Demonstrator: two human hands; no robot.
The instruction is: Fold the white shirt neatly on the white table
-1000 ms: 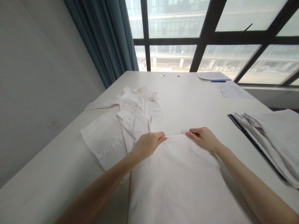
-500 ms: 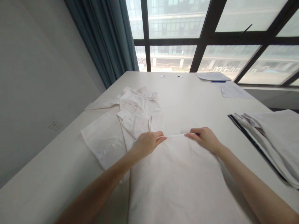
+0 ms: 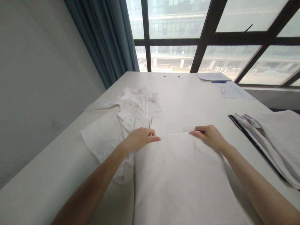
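A white folded cloth (image 3: 182, 175) lies on the white table (image 3: 187, 103) right in front of me. My left hand (image 3: 138, 139) pinches the cloth's far left corner, fingers closed on the fabric. My right hand (image 3: 209, 136) grips the far right corner the same way. The far edge of the cloth runs straight between both hands. Just left of my left hand lies a crumpled white shirt (image 3: 131, 118), spread over the table's left side.
A stack of folded grey and white cloths (image 3: 269, 137) sits at the right edge. Papers (image 3: 234, 92) and a blue pen (image 3: 219, 82) lie at the far right near the window. A dark curtain (image 3: 110, 40) hangs at the back left.
Both hands have slid apart along the cloth's far edge, the left one further left, the right slightly right. The edge now lies a little farther from me and straighter.
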